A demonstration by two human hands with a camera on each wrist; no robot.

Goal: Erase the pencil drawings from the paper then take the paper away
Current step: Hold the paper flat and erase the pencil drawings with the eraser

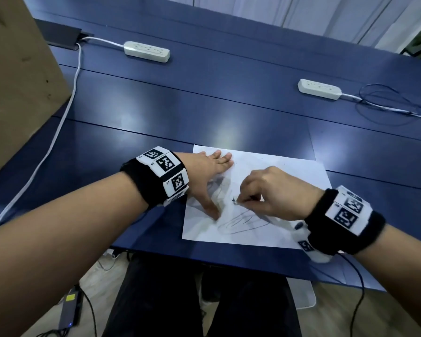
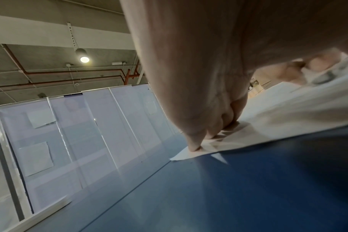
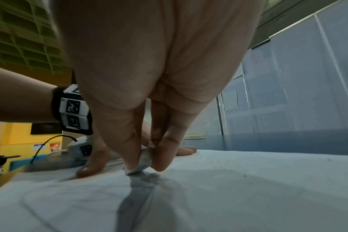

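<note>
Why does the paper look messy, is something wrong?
Nothing is broken. The paper lies a bit crooked on the table, with grey smudges and dark eraser crumbs around the eraser.

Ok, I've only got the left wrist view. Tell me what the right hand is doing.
Observer: The right hand pinches a small greyish eraser between thumb and fingers, its tip down at the paper.
Operator: Report what's not yet erased.
Observer: Looping pencil lines show near the paper's near edge, in the head view.
Operator: Describe the left hand's spread.
Observer: The left hand lies flat, fingers by the far edge, thumb splayed towards the drawing.
</note>
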